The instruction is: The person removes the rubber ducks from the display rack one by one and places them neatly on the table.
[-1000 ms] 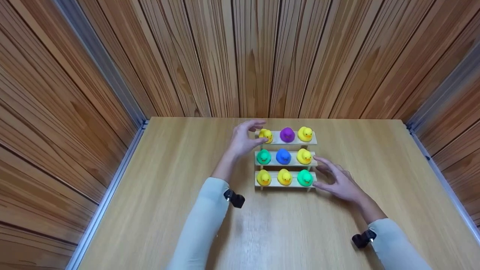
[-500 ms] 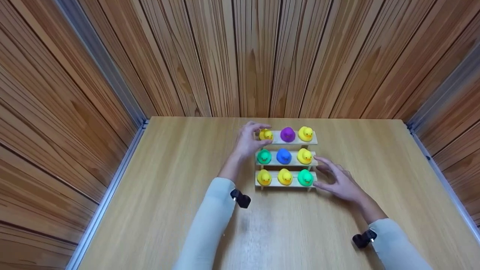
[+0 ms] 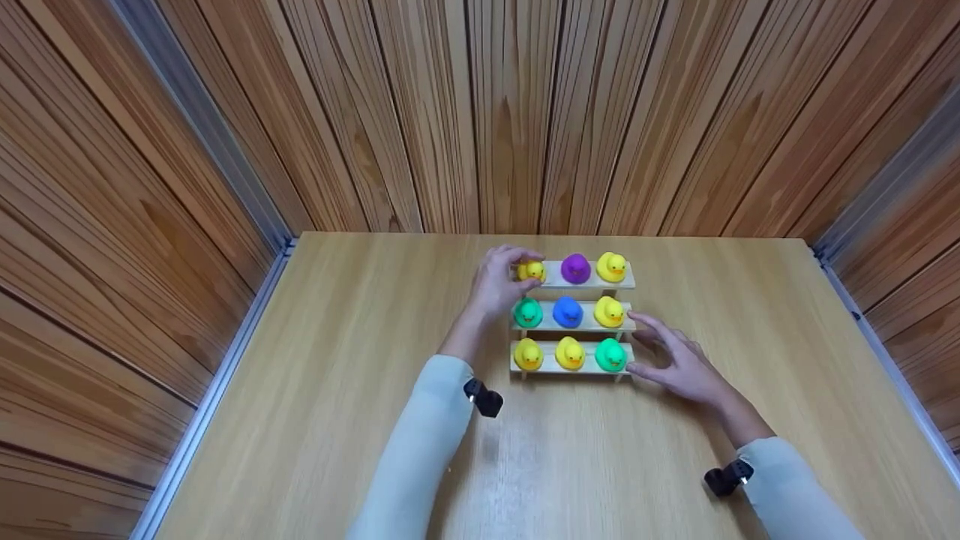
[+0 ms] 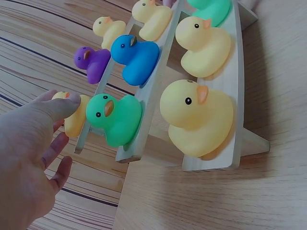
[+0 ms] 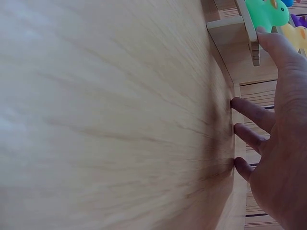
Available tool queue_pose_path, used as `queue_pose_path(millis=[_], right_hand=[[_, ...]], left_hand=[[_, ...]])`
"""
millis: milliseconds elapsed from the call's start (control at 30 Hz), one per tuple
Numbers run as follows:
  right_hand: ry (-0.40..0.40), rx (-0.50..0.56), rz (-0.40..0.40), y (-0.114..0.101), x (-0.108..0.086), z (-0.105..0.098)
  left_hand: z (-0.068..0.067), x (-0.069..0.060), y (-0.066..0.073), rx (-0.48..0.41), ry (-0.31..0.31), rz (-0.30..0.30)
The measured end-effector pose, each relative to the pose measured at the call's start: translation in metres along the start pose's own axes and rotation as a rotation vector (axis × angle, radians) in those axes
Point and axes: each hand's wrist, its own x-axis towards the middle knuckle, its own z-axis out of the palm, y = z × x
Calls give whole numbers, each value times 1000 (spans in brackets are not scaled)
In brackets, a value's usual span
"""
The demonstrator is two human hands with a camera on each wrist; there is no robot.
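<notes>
The left hand (image 3: pixel 495 283) pinches a yellow duck (image 3: pixel 533 271) between thumb and fingers at the left end of the top tier of a wooden rack (image 3: pixel 553 276). A purple duck (image 3: pixel 576 268) stands right of it on that tier. The right hand (image 3: pixel 681 369), fingers spread, is at the rack's right end, its thumb beside a green duck (image 3: pixel 610 355) on the bottom tier.

We see ducks (image 3: pixel 568 313) that look like smooth plastic with a soft, mostly matt skin, and a shelf (image 4: pixel 237 110) of pale, matt wood. The tabletop (image 3: pixel 345 337) looks to us like smooth, light-grained wood, glossy towards the near side. We read the far wall (image 3: pixel 510 120) as strongly grained wooden planks, the left edge strip (image 3: pixel 217 405) as greyish metal, and the sleeves (image 3: pixel 416 442) as matt cloth.
</notes>
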Motion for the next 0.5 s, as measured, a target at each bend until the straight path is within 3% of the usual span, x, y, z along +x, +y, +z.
queue_pose_path(millis=[500], right_hand=[[0, 3, -9, 1, 0, 0]], left_hand=[[-2, 1, 4, -38, 29, -7]])
